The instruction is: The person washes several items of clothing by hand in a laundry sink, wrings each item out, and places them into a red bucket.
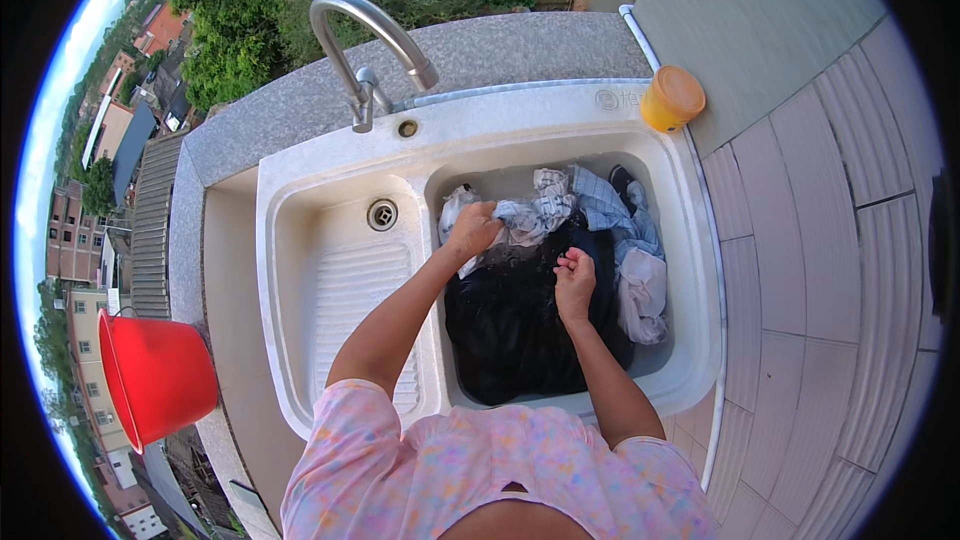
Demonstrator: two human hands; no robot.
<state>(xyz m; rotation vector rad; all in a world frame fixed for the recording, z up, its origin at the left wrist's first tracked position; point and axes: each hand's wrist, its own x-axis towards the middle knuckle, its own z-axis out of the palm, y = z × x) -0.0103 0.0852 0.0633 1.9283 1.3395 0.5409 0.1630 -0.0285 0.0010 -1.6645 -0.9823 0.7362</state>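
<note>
A white double-basin laundry sink [442,300] lies before me, its right basin filled with water and clothes. My left hand [472,229] is closed on a wet, light patterned garment [523,222] near the divider. Above the black garment [510,322], which fills the lower part of that basin, my right hand [574,285] has its fingers curled; whether it pinches some dark cloth cannot be told. A light blue checked garment [596,195] is bunched at the far side, and a pale pinkish-white cloth [643,296] lies by the right wall.
A steel gooseneck faucet [375,22] arches at the back. The left basin has a ribbed washboard slope [360,315] and a drain [382,214]. An orange-yellow tub with a lid [667,103] stands at the back right corner. A red bucket [161,375] rests on the left ledge.
</note>
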